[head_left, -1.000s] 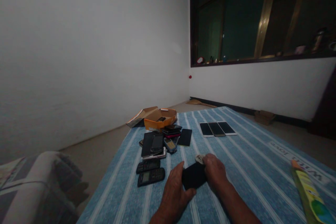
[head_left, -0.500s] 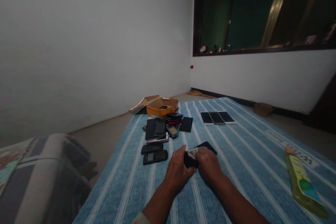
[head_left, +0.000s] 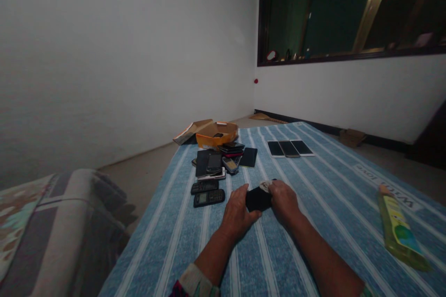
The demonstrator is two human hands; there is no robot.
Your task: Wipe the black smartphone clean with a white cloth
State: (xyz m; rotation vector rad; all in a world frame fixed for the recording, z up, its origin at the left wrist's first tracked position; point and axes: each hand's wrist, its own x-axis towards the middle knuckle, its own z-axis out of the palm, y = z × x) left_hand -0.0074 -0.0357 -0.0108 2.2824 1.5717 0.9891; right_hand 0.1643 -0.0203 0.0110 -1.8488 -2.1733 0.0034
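A flat black device (head_left: pixel 258 200), probably a phone, is between the two hands, low over the striped blue cover (head_left: pixel 181 246) or lying on it, I cannot tell which; the left hand (head_left: pixel 238 211) is grasping its left end, thumb on the near side and fingers on the far side; the right hand (head_left: pixel 285 199) is closed around a pale wad (head_left: pixel 265 186), maybe cloth or tissue, at the far right part of the device. In my judgement the device is light and stiff, rather slippery on its flat face, and its screen, if it has one, can crack; it is best to take it by the long edges, without pressing the middle. Left of the hands lie two keypad phones (head_left: pixel 209 198), side by side; beyond them is a loose pile of phones (head_left: pixel 211 163); behind the pile stands an open orange box (head_left: pixel 209 141), its lid folded back, and inside it one small dark object (head_left: pixel 218 135) is visible; on the right side lies a yellow-green pack (head_left: pixel 402 236), whose content I cannot tell.
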